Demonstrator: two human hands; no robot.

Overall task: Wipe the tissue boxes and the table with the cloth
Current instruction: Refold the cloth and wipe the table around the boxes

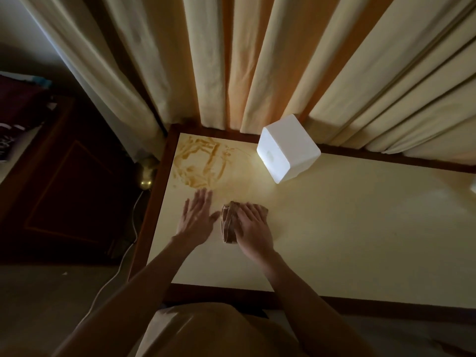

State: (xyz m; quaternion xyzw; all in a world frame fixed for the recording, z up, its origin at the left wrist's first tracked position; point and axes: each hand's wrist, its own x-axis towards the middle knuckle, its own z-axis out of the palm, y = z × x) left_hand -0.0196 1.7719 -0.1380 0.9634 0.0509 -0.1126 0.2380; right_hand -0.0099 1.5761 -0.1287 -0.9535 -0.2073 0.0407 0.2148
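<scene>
A folded brown cloth (228, 225) lies on the cream table (347, 240) near its left end. My right hand (253, 229) presses flat on the cloth with straight fingers. Just left of it, my left hand (197, 216) rests flat on the bare tabletop, fingers spread. A white cube tissue box (288, 148) stands at the table's back edge, to the right of and beyond my hands. A brown smeared stain (199, 162) covers the back left corner of the table. A sliver of another white object (473, 186) shows at the right frame edge.
Cream curtains (283, 60) hang right behind the table. Dark wooden furniture (64, 189) stands to the left, with a white cable (128, 243) and a brass object (146, 180) on the floor between. The table has a dark wooden rim (231, 295).
</scene>
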